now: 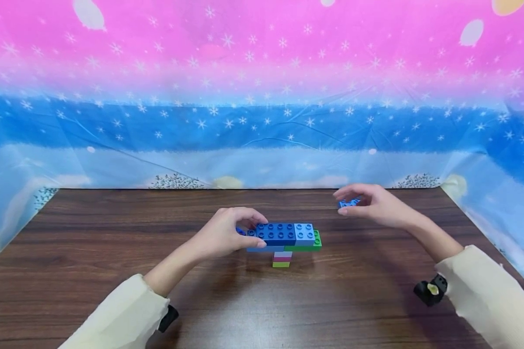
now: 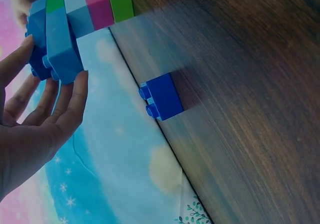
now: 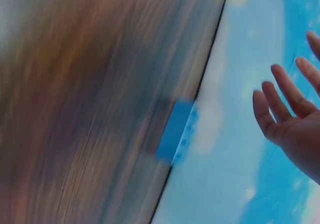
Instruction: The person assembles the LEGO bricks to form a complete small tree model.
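A T-shaped build of toy building bricks stands mid-table. Its column runs from a lime brick (image 1: 281,265) through a pink brick (image 1: 281,260) to a pale blue brick (image 1: 283,254). Above these lie a green brick (image 1: 303,248) and a light blue brick (image 2: 64,47), topped by a long dark blue brick (image 1: 277,241) and a small light blue brick (image 1: 304,241). My left hand (image 1: 227,232) grips the build's left end, thumb at the near side, fingers at the far side. Fingers spread and holding nothing, my right hand (image 3: 300,114) hovers near a loose blue brick (image 3: 176,131) on the table.
Another loose blue brick (image 2: 166,97) stands on the wooden table (image 1: 113,218), mostly hidden behind the left hand in the head view. A printed cloth (image 1: 262,165) rises along the table's back edge and sides.
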The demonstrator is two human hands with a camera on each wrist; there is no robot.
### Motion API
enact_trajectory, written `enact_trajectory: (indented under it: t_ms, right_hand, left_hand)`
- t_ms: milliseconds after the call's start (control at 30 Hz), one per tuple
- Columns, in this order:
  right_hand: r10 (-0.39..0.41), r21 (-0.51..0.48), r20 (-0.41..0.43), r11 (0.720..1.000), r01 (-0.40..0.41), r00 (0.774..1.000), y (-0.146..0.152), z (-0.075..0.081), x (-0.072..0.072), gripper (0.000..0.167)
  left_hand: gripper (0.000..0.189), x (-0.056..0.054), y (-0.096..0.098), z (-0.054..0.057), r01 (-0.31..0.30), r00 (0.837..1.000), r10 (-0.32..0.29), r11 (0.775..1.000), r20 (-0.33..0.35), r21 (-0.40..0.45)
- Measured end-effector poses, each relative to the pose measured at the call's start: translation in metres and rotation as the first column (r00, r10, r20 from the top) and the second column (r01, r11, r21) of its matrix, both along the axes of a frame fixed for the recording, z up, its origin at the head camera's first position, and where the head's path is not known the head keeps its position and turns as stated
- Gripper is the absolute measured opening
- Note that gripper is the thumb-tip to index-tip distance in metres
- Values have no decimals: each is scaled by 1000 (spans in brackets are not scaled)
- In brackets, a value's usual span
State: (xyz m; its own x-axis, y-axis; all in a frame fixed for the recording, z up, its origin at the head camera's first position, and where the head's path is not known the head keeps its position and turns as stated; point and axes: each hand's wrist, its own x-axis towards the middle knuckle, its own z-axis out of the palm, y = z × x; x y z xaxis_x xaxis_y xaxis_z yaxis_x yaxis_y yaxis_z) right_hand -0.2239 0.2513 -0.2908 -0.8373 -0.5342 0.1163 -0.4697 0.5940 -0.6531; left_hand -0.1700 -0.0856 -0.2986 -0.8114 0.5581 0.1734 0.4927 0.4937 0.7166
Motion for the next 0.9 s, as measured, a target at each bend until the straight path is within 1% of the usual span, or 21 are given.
enact_trajectory:
  t_ms: [100,200,267,400,500,600,667,767,900]
  right_hand:
    - [-54,37,12,998,53,998,18,-7,-13,39]
    - [-85,80,5,993,85,996,32,-17,-22,42]
    - [-100,108,-1,989,100,995,40,-24,-26,44]
    - [-140,158,30,978,134,990,50,-38,-31,49]
    - [-169,175,42,972,160,985,52,-46,-32,51]
    - [-182,168,15,970,177,983,50,-51,-32,50]
    - [-191,169,-11,967,190,982,49,-53,-32,49]
    - [-211,183,-28,960,212,977,47,-56,-31,47]
    - [-243,199,-18,950,242,970,46,-59,-29,43]
  left_hand:
    - [33,1,0,-1,1,1000,-1,1000,-1,2]
    - [33,1,1,-2,0,1000,0,1000,-6,1]
    - [33,2,1,-1,2,1000,-2,1000,-9,1]
    - [33,2,2,-1,7,1000,-7,1000,-13,1]
    - [33,2,2,-1,11,1000,-11,1000,-13,4]
    - [33,2,2,-1,14,1000,-14,1000,-15,7]
    - [33,3,2,-1,14,1000,-14,1000,-15,9]
    - [33,3,2,-1,12,1000,-12,1000,-11,12]
    - [33,3,1,-1,8,1000,-8,1000,-8,10]
